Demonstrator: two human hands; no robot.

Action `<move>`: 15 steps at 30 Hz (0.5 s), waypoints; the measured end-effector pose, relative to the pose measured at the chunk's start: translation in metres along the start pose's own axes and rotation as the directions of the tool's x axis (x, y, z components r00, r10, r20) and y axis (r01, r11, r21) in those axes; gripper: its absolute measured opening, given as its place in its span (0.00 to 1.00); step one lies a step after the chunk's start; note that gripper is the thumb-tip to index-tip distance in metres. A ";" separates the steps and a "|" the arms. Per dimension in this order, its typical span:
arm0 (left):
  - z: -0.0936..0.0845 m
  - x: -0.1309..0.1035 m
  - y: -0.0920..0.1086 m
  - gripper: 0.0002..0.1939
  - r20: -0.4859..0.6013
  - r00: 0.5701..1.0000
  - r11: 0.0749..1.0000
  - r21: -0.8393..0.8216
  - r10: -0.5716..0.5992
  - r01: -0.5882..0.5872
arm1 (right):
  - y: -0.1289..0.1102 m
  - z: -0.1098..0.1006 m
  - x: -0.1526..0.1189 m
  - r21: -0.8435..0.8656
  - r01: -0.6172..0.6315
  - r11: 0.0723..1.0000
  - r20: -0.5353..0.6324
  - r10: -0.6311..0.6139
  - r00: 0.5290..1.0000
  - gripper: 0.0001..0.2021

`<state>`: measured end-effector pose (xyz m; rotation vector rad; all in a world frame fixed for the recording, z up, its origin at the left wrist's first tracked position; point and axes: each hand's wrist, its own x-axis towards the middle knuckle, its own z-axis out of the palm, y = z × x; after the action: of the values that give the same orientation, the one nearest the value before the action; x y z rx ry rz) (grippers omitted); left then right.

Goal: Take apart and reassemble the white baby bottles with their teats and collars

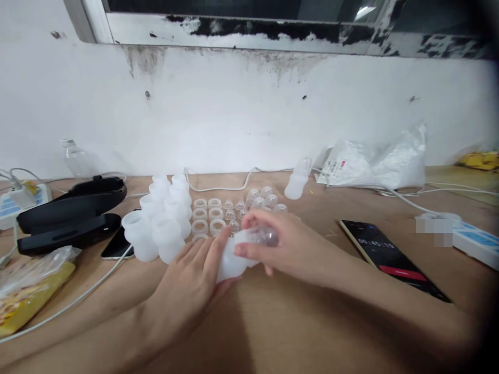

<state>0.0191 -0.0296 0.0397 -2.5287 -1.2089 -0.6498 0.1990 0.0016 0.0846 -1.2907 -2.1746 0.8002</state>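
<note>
A white translucent baby bottle (229, 264) lies tilted between my hands, its top pointing right. My left hand (191, 272) is wrapped round the bottle's body. At the top end, my right hand (286, 241) has thumb and fingers closed round the clear domed cap (268, 237); the joint beneath is partly hidden. Left of the hands stand several open bottle bodies (167, 236) in rows. Just beyond the hands lie white collar rings (200, 214), clear nipples (229, 214) and more clear domed caps (266, 196). One capped bottle (298, 179) stands upright near the wall.
A phone showing a timer (390, 254) lies at right, by a power strip (477, 241). A plastic bag of white items (374, 163) leans on the wall. At left are a black case (74, 208), another phone (119, 244), a yellow packet (35, 291) and a white cable (89, 291).
</note>
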 end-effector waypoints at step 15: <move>-0.019 -0.007 -0.005 0.16 0.248 0.964 0.994 -0.084 0.092 -0.073 | 0.052 -0.032 -0.037 0.132 -0.156 0.979 -0.407 0.197 0.892 0.14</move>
<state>0.0066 -0.0390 0.0526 -2.7740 -1.1675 -0.3682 0.2679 -0.0044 0.0675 -1.4707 -1.6789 0.6150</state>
